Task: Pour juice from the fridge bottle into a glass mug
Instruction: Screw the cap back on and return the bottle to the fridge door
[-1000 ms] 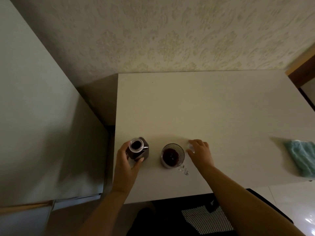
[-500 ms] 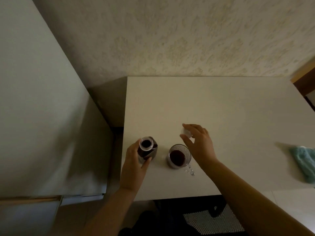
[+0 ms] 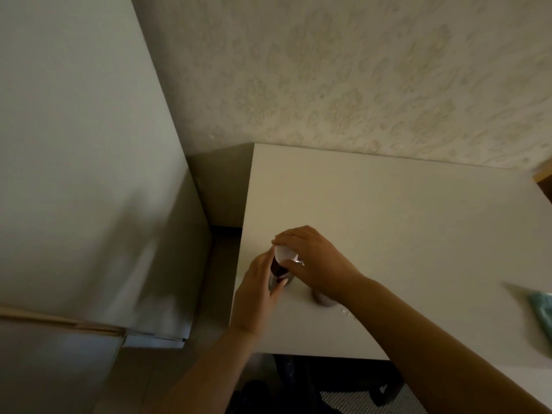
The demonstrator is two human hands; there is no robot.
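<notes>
Head view, step: by my reading the pour is done and the bottle is being capped.
Head view, left grip: the left hand [image 3: 257,289] is wrapped around the side of the bottle [image 3: 277,268], fingers closed on its dark body, steadying it upright on the tabletop [image 3: 403,234].
Head view, right grip: the right hand [image 3: 316,261] is pinched shut on the white cap [image 3: 285,253], fingertips curled round its rim.
Head view, key relation: the cap sits directly over the bottle's neck, straight below the right grip; the bottle's long axis runs upright, so the cap has to go down along it and turn. Whether the cap is seated on the thread cannot be told.
Head view, mug: the mug [image 3: 324,300] stands on the tabletop just beneath the right wrist, mostly hidden by it; its contents are not visible.
Head view, nearer hand: the right grip is on top of the neck, the left grip beside and lower.
Head view, risk: I judge the right forearm could knock the mug as the wrist turns.
Head view, surroundings: a teal cloth [image 3: 542,315] lies well apart, far right of both grips.
</notes>
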